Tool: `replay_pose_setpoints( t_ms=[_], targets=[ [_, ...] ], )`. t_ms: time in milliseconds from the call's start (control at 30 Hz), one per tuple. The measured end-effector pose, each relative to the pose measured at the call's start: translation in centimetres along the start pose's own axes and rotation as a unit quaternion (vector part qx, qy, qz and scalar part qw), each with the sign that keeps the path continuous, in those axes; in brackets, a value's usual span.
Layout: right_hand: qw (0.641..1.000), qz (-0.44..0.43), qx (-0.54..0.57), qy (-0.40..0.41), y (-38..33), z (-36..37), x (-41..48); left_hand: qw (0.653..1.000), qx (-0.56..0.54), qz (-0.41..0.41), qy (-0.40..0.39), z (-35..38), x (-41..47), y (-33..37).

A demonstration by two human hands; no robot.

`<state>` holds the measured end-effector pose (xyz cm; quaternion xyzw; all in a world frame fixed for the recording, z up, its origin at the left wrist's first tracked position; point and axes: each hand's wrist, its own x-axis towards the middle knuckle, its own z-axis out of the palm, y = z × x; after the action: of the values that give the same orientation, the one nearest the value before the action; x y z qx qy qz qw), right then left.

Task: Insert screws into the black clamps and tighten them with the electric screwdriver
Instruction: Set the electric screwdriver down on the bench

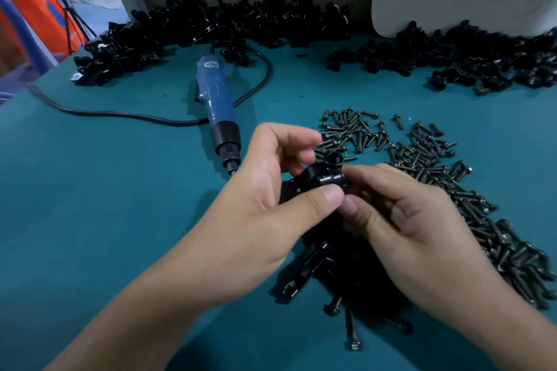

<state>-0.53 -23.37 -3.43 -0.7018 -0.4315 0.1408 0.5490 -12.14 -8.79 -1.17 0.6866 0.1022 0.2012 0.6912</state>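
Between my two hands, above the teal mat, sits the black clamp. My left hand pinches its body and my right hand grips its near end, probably to seat the screw poking from its top. Loose screws lie just right. The electric screwdriver lies left within reach, and spare clamps crowd under my wrists.

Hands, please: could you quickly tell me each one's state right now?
Left hand: closed, holding the black clamp.
Right hand: closed, pinching the same clamp.
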Motion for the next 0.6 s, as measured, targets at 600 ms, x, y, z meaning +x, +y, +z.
replay_pose_setpoints(
  t_ms=[600],
  targets=[
    [0.992,-0.079,-0.089,0.045,-0.2,-0.7,-0.1,0.983,0.081,0.157,0.051,2.2,-0.7,-0.2]
  ],
)
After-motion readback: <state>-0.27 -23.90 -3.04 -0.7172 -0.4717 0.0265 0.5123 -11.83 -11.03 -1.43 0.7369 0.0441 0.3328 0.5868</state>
